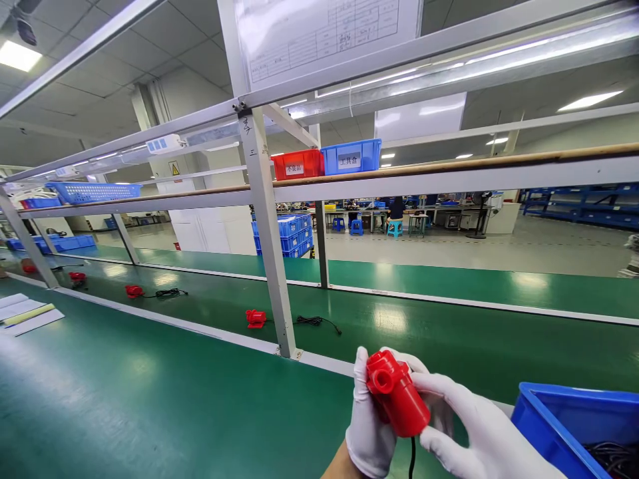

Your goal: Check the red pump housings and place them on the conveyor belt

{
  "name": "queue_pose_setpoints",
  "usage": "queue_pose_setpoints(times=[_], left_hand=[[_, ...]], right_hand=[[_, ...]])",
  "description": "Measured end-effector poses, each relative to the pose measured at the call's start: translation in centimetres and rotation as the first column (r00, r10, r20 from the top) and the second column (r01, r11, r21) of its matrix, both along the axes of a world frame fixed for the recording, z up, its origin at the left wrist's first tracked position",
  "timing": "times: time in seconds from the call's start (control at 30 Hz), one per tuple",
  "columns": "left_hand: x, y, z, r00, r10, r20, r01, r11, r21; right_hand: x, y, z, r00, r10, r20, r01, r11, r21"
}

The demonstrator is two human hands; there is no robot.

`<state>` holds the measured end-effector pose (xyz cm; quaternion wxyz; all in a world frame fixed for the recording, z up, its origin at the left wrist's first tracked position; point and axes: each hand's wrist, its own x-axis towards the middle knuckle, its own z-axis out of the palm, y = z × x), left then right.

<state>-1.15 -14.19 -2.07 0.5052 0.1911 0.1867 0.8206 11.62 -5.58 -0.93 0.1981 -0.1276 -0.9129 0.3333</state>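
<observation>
A red cylindrical pump-like part with a round port on its side is held up over the green bench at the lower right. My left hand, in a white glove, wraps its near left side. From the right, my right hand, also gloved in white, has its fingers and thumb round the lower end. A black cable hangs down from the part between both hands. Some fingertips behind the part are hidden.
Beyond the bench rail, similar red parts with black cables lie on the green belt. A metal post rises at centre. A blue bin holding black cables stands at right. Papers lie at left. Red and blue boxes sit overhead.
</observation>
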Motion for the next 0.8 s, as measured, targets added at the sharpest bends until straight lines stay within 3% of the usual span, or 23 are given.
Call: queue_pose_setpoints(times=[0.23, 0.33, 0.43, 0.67, 0.73, 0.8], left_hand=[[-0.3, 0.2, -0.2, 0.990, -0.042, -0.133, 0.055, 0.993, 0.101], [-0.6, 0.2, -0.4, 0.962, 0.012, -0.272, 0.025, 0.991, 0.133], [-0.8, 0.0, -0.7, 0.913, 0.139, -0.384, -0.081, 0.983, 0.164], [-1.4, 0.2, -1.5, 0.731, 0.336, -0.594, -0.238, 0.941, 0.239], [-1.6, 0.5, -1.9, 0.635, 0.445, -0.631, -0.311, 0.896, 0.318], [-1.9, 0.8, -2.5, 0.494, 0.576, -0.652, -0.404, 0.815, 0.414]], right_hand=[[0.2, -0.3, 0.5, 0.998, -0.026, -0.055, 0.032, 0.992, 0.120], [0.1, -0.4, 0.7, 0.996, -0.024, -0.090, 0.035, 0.992, 0.125], [0.0, -0.5, 1.2, 0.991, -0.024, -0.128, 0.042, 0.989, 0.140], [0.7, -0.8, 2.1, 0.974, 0.027, -0.223, -0.003, 0.994, 0.107], [0.9, -0.8, 1.7, 0.982, 0.013, -0.189, 0.009, 0.993, 0.116], [0.8, -0.7, 1.2, 0.989, -0.010, -0.149, 0.032, 0.989, 0.144]])
